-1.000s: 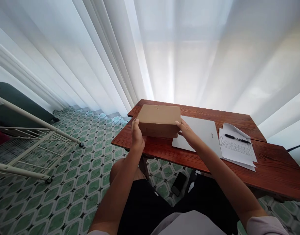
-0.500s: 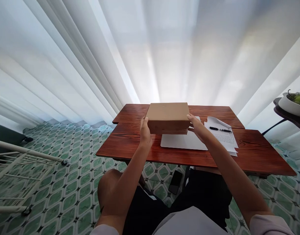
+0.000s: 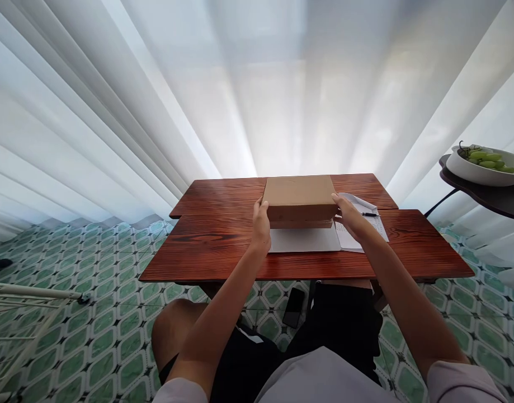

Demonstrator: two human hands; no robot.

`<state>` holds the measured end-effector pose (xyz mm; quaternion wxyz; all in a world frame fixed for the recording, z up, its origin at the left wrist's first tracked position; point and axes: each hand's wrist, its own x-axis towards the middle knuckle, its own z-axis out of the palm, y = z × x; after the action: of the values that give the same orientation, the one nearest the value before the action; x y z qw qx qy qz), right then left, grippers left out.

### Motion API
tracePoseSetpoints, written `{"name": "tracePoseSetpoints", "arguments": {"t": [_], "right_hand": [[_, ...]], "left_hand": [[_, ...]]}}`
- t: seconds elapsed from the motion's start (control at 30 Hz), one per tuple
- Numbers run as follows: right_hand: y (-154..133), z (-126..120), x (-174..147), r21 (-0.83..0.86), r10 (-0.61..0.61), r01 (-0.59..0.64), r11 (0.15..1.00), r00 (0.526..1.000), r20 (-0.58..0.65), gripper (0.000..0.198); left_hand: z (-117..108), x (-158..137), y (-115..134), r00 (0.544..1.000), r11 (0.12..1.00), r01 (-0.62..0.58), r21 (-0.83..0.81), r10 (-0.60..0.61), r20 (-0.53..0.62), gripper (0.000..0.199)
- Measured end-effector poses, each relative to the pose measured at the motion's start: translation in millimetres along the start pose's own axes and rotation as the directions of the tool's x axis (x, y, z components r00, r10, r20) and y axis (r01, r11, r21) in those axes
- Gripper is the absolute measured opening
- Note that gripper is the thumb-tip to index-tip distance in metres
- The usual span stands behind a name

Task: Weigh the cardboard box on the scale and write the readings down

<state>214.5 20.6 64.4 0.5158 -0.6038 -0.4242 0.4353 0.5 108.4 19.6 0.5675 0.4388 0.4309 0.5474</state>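
A closed brown cardboard box (image 3: 299, 191) is held level between my two hands, over the dark red wooden table (image 3: 206, 246). My left hand (image 3: 262, 223) grips its left side, thumb near the top edge. On the opposite side, my right hand (image 3: 348, 215) has its thumb at the top corner and its fingers lower down. Beneath the box lies a flat, pale grey panel, perhaps a closed laptop (image 3: 302, 240), partly covered from view. Sheets of written paper (image 3: 380, 228) lie right of it, with a black pen (image 3: 369, 214) on top.
A white bowl of green grapes (image 3: 483, 168) stands on a dark stand at the right. A black phone (image 3: 294, 308) lies on the tiled floor below the table. White curtains (image 3: 277, 101) hang behind, and a white metal rack (image 3: 30, 302) is at lower left.
The box, still in both hands, has shifted right relative to the table and now hangs over the panel and close to the papers. The view has turned slightly right.
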Motion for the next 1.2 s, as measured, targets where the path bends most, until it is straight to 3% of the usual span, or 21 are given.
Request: {"name": "tracePoseSetpoints", "arguments": {"t": [0.37,1.2], "right_hand": [[22,-11,2,-0.029,0.013,-0.014,0.999,0.999,-0.035,0.055],[46,-13,1,-0.075,0.009,-0.015,0.997,0.997,-0.080,0.060]], "left_hand": [[12,-16,3,0.996,0.995,0.094,0.031,-0.094,0.006,0.039],[6,-24,-8,0.995,0.990,0.086,0.114,-0.091,0.042,0.041]]}}
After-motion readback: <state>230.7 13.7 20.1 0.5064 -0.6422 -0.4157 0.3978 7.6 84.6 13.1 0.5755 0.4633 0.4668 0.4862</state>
